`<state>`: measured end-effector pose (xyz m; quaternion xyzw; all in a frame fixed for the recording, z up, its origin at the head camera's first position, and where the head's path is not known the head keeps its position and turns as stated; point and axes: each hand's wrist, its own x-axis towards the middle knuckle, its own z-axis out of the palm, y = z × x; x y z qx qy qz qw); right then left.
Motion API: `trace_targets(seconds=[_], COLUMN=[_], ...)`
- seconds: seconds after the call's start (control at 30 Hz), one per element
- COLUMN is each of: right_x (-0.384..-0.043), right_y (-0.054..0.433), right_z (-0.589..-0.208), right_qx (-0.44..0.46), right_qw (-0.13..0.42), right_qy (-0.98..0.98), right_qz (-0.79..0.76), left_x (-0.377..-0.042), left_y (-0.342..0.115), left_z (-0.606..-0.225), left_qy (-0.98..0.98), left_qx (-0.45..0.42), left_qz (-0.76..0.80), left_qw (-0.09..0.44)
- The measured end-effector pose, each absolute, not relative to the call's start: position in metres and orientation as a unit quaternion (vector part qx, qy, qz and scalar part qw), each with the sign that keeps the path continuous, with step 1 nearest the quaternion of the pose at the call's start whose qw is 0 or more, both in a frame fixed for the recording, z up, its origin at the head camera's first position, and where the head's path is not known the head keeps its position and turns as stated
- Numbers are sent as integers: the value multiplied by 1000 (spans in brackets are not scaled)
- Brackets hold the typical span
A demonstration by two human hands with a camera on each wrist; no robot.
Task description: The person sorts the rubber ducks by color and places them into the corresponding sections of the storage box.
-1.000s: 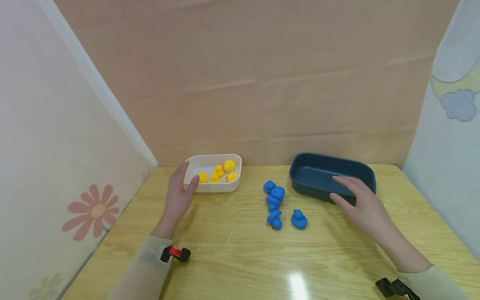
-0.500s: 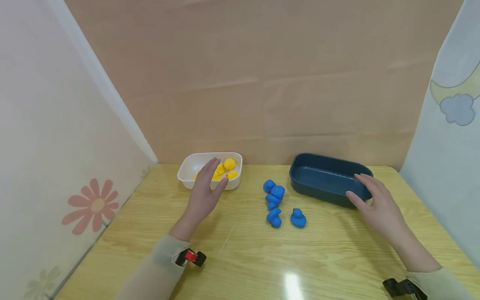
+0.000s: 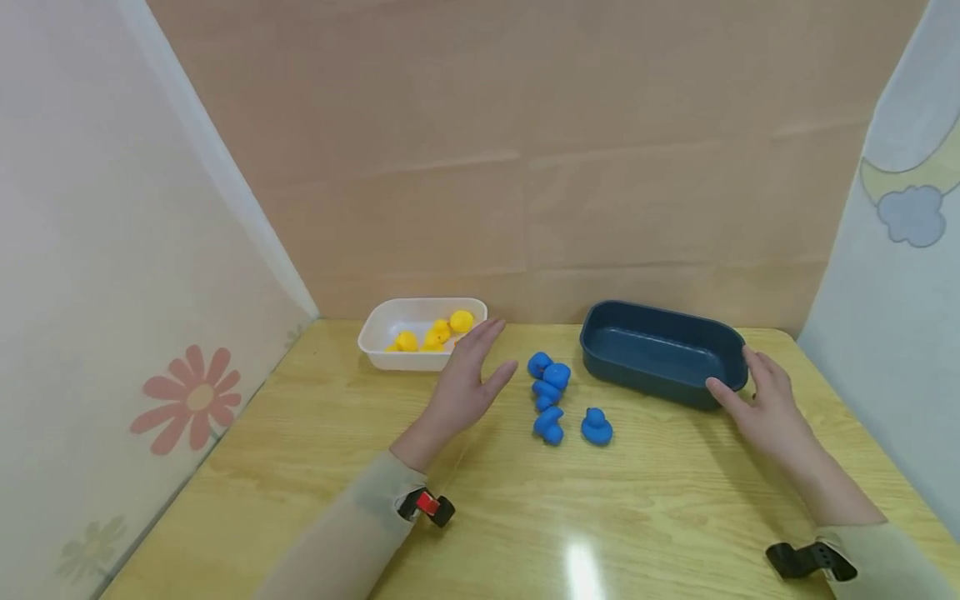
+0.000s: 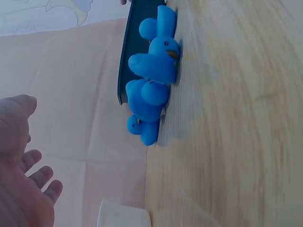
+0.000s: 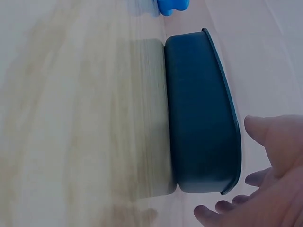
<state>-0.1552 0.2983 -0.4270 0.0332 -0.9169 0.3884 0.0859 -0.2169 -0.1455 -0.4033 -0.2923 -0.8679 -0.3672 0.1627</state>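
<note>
My left hand (image 3: 465, 387) hovers over the table, fingers extended, between the white tray and the blue rubber ducks; it holds nothing. Several blue ducks (image 3: 555, 377) lie bunched together mid-table, and another blue duck (image 3: 597, 426) sits apart to their right. In the left wrist view, the blue ducks (image 4: 154, 66) show tipped at various angles. Beside the right end of the dark blue tray (image 3: 645, 382) is my right hand (image 3: 772, 417), thumb and fingers spread. The right wrist view shows that tray (image 5: 201, 118) close to the fingers; whether they touch it is unclear.
A white tray (image 3: 408, 362) at the back left contains several yellow ducks (image 3: 437, 333). Brown paper (image 3: 525, 167) hangs behind the wooden table (image 3: 315, 467). Patterned cloth walls (image 3: 112, 250) stand on both sides.
My left hand has moved right, from beside the white tray towards the blue ducks. My right hand has shifted right, from over the dark blue tray to its right end.
</note>
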Motion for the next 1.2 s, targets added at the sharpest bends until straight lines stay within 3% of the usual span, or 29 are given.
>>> trace_targets(seconds=[0.63,1.2], right_x=[-178,-218], right_y=[294,298], right_z=[-449,-448], right_qx=[-17,-12], right_qw=[-12,-21], right_qy=[-893,-857], right_qz=[450,515], left_x=[-236,-272], left_y=[-115,-106], left_z=[-440,-451], left_qy=[-893,-885], left_qx=[-249,-265], left_qz=[-374,-383], left_qw=[30,12])
